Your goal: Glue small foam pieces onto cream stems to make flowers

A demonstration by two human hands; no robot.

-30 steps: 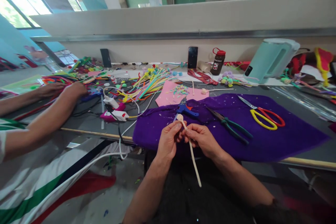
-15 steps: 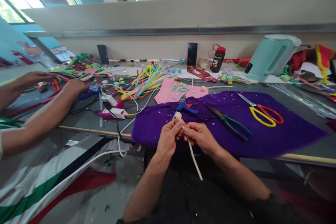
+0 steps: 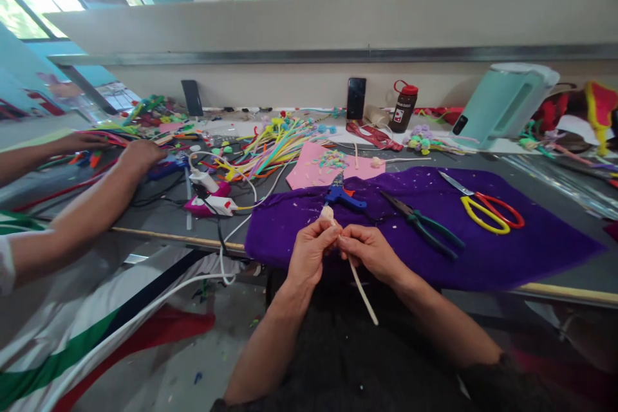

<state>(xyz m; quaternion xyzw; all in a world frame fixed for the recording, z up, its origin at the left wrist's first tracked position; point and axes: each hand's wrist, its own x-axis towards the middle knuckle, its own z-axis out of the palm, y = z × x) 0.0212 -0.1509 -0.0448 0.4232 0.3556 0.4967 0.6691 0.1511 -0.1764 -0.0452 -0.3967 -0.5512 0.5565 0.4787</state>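
Both my hands meet over the near edge of a purple cloth (image 3: 280, 225). A cream pipe cleaner (image 3: 363, 295) runs between them, its loose end slanting down to the right and a small rounded cream head (image 3: 327, 212) showing above my left fingers. My left hand (image 3: 311, 248) pinches it just below that head. Thumb and fingers of my right hand (image 3: 364, 248) are closed on the stem close beside the left fingertips. Just beyond the hands lies a blue glue gun (image 3: 345, 198). Green-handled pliers (image 3: 425, 225) rest to the right of it.
Scissors (image 3: 487, 209) with red and yellow handles lie on the cloth. Behind are pink foam sheet (image 3: 302, 170) with scraps, colourful pipe cleaners (image 3: 275, 148), a phone (image 3: 356, 98), a bottle (image 3: 404, 108) and a kettle (image 3: 506, 103). At left, a co-worker's arms (image 3: 96, 199) reach over a power strip's (image 3: 212, 206) side.
My hands keep their grip on the pipe cleaner, and its loose end has swung slightly up and right. The co-worker's far hand has shifted a little to the right.
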